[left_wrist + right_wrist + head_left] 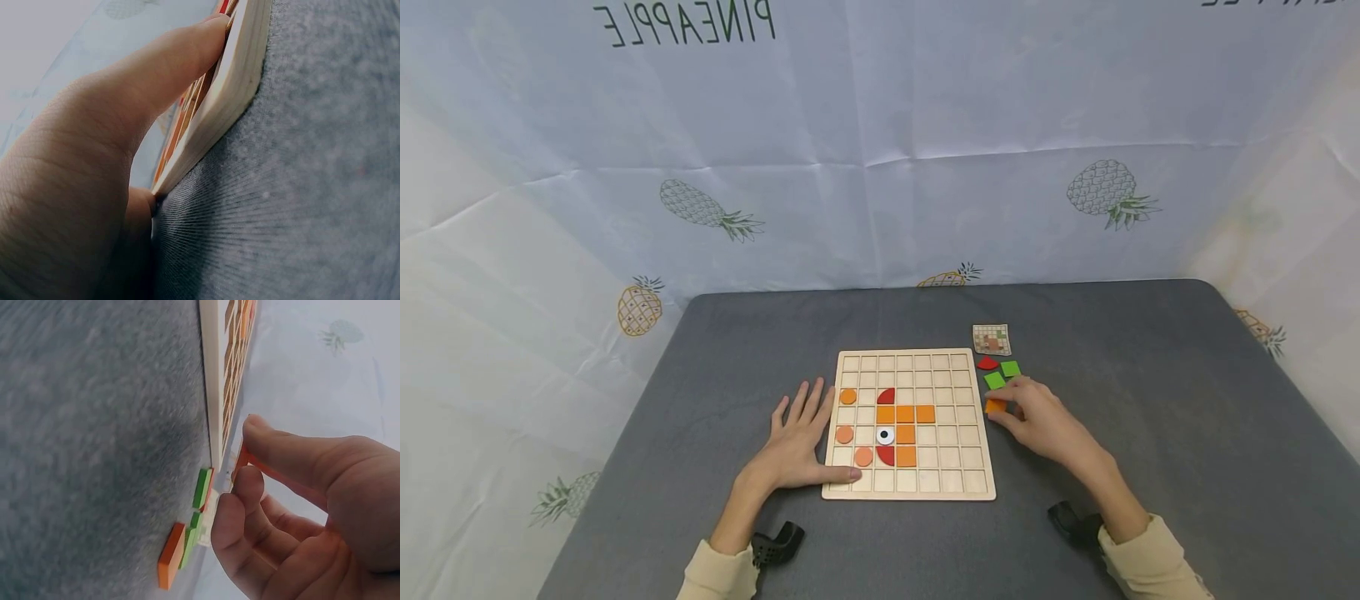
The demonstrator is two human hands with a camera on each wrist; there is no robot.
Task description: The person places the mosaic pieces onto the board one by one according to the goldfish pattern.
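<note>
A square wooden grid board [947, 483] lies on the table, with several orange square tiles [906, 456], two red quarter-round tiles [886, 397], a few orange discs [863, 456] and a white eye disc [885, 435] in its cells. My left hand [797, 446] rests on the board's left side, fingers spread, the thumb [181, 53] lying over its near edge. Just off the right edge, my right hand [1041, 421] pinches an orange tile [240, 461] between thumb and fingertips. Green square tiles [1011, 368] and a red tile [987, 363] lie beyond that hand.
A small pattern card [992, 339] lies behind the loose tiles. Another orange tile [170, 556] sits on the table near the green ones in the right wrist view. The grey table [1150, 375] ends at a pineapple-printed cloth [880, 217] behind.
</note>
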